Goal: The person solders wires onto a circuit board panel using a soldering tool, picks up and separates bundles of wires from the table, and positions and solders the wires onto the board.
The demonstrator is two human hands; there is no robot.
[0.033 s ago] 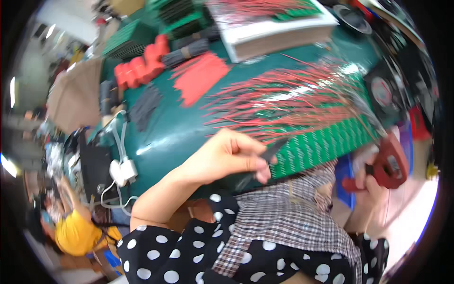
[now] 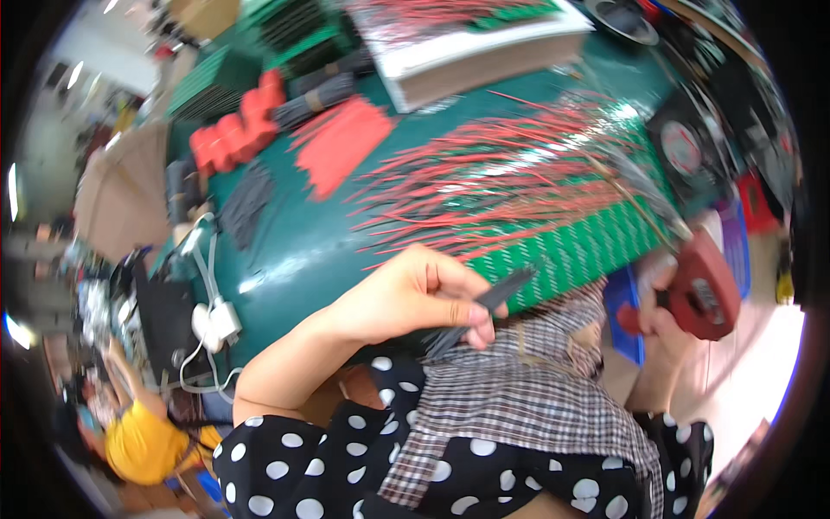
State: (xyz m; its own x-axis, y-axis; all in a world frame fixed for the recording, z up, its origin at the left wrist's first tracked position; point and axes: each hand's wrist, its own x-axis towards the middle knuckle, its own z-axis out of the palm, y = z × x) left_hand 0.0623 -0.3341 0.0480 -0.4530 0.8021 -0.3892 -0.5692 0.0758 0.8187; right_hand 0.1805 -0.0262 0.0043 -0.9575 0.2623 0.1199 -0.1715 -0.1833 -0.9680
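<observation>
A bundle of thin black wires [image 2: 506,291] is pinched between the thumb and fingers of my left hand [image 2: 406,298]. Its ends stick out on both sides of the hand, just in front of the green circuit-board panel [image 2: 596,251]. Many red wires [image 2: 484,177] lie fanned out across that panel, their loose ends pointing left. To the right, off the table's front edge, my right hand [image 2: 666,324] is wrapped round the handle of a red soldering gun [image 2: 705,285]. The gun's front end points up and left, towards the panel's right end.
Loose red wires [image 2: 341,147], red bundles [image 2: 238,130] and black wires [image 2: 248,203] lie on the green table [image 2: 294,233]. Behind stand a white box [image 2: 484,73] and stacked green boards [image 2: 298,35]. A white plug and cable [image 2: 216,324] hang at left. Another person [image 2: 143,437] sits far left.
The table and its contents have shifted slightly left in the picture. The black wire bundle shows more spread out in my left hand. My right hand keeps its hold on the soldering gun.
</observation>
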